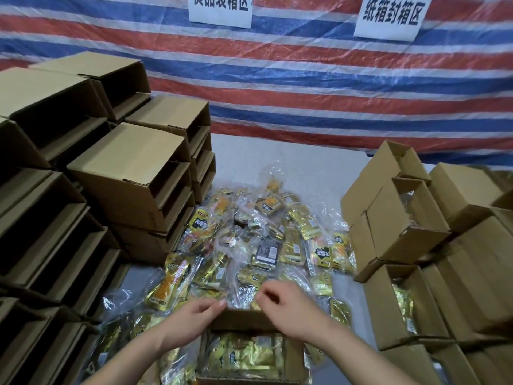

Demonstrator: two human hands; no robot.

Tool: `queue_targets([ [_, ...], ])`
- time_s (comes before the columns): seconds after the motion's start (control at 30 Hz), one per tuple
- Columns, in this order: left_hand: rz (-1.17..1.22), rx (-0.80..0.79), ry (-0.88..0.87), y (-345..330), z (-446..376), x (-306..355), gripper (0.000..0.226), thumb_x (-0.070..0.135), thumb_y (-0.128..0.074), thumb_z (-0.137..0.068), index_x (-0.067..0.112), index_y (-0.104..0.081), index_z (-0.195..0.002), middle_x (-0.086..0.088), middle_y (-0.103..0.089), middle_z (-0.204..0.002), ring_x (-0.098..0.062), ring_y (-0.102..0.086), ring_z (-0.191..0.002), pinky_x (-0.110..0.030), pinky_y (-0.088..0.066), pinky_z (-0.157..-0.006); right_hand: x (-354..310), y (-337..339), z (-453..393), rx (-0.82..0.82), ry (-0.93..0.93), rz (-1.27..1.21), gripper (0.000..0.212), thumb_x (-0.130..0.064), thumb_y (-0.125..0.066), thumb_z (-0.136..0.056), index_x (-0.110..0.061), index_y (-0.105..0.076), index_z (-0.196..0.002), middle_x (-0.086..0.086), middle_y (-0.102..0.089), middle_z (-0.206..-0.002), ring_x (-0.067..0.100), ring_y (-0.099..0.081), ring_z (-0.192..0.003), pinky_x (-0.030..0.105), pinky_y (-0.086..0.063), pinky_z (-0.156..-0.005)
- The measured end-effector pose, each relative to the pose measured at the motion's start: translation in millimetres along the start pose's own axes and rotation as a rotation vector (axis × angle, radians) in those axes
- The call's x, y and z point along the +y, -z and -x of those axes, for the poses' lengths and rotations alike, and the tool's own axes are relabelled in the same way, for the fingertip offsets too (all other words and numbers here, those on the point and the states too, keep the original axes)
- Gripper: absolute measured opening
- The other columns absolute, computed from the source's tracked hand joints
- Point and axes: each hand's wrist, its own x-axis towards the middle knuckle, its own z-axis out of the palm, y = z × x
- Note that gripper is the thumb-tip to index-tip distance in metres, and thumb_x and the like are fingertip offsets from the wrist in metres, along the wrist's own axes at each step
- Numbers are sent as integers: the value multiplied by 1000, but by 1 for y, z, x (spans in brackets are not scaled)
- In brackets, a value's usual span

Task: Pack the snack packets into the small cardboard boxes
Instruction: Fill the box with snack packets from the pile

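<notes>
Dozens of snack packets (249,245) lie heaped on the table (291,154) in front of me, gold foil pouches in clear crinkly sleeves, and one small box (244,354) sits open right under my wrists with packets already lying flat in it. My left hand (191,319) and right hand (288,304) are both at the box's far flap (244,318); the fingers of each are curled, thumb and fingertips nearly closed at the edge of a clear wrapper just past the flap. Whether they truly pinch plastic or only brush it I cannot tell.

These packets look light and limp to me. The film should be slippery and will likely slide off a shallow pinch, so I judge the best hold is across a packet's flat faces near a sealed edge, not on the loose outer film. Nothing seems fragile, though the contents could crush if I squeeze.

In the heap the packets point every way. The ones in the box lie face up, and which way their long sides run I cannot make out. Empty boxes (133,176) are stacked to my left, filled ones (402,218) to my right.
</notes>
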Motion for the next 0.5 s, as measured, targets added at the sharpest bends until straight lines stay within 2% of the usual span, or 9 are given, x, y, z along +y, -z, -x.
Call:
queue_targets([
  [0.03,-28,0,13,1,-2,1,48,44,-42,-101,6,-69,-94,3,-60,-82,-8,-56,-80,-23,-43,-80,7,4,-1,68,30,93,24,-42,-45,-100,-28,-65,-97,-14,-64,-95,5,-60,-88,28,-51,-82],
  [0.1,-112,-1,38,4,-8,4,42,41,-42,-103,11,-71,-103,1,-67,-92,-9,-61,-88,-22,-44,-87,21,2,-4,53,28,212,30,-46,-39,-103,-27,-62,-108,-11,-61,-107,5,-56,-99,27,-47,-90],
  [0.13,-155,-5,43,5,-12,7,37,39,-43,-104,16,-72,-106,4,-69,-99,-7,-62,-94,-20,-44,-89,28,-5,-5,4,0,189,33,-48,-36,-104,-27,-61,-103,-10,-60,-104,5,-55,-96,27,-46,-89],
  [0.2,-204,-15,39,8,-22,15,26,33,-47,-103,27,-72,-106,13,-70,-105,4,-61,-98,-14,-45,-90,40,-21,-7,-37,-62,90,36,-49,-32,-104,-29,-53,-81,-11,-53,-87,1,-50,-80,24,-44,-77],
  [0.23,-204,-9,37,9,-28,20,24,31,-48,-103,29,-71,-105,14,-70,-105,4,-61,-99,-14,-46,-91,46,-26,-9,-20,-89,32,38,-49,-33,-103,-29,-48,-76,-12,-51,-80,0,-48,-74,23,-41,-71],
  [0.3,-209,28,38,10,-44,32,24,34,-47,-103,27,-70,-104,8,-71,-104,-5,-65,-99,-22,-50,-89,53,-27,-12,-14,-149,-91,35,-51,-38,-102,-30,-50,-76,-10,-54,-76,1,-50,-69,22,-40,-65],
  [0.4,-305,122,25,4,-81,51,29,39,-45,-103,20,-68,-101,0,-71,-95,-16,-67,-89,-32,-55,-82,61,-16,-18,-43,-235,-243,35,-52,-39,-102,-28,-61,-92,-2,-68,-93,12,-64,-87,25,-49,-81],
  [0.43,-319,147,26,-2,-96,57,28,37,-45,-103,20,-66,-99,0,-70,-92,-16,-66,-83,-30,-56,-76,64,-12,-20,-37,-255,-264,36,-51,-38,-103,-25,-63,-96,0,-69,-100,13,-65,-91,26,-50,-85],
  [0.5,-341,188,41,-14,-127,68,21,32,-45,-103,20,-63,-102,4,-67,-92,-11,-64,-78,-23,-55,-70,72,-4,-23,-22,-275,-281,32,-50,-38,-103,-29,-61,-97,-3,-68,-111,4,-61,-89,18,-46,-76],
])
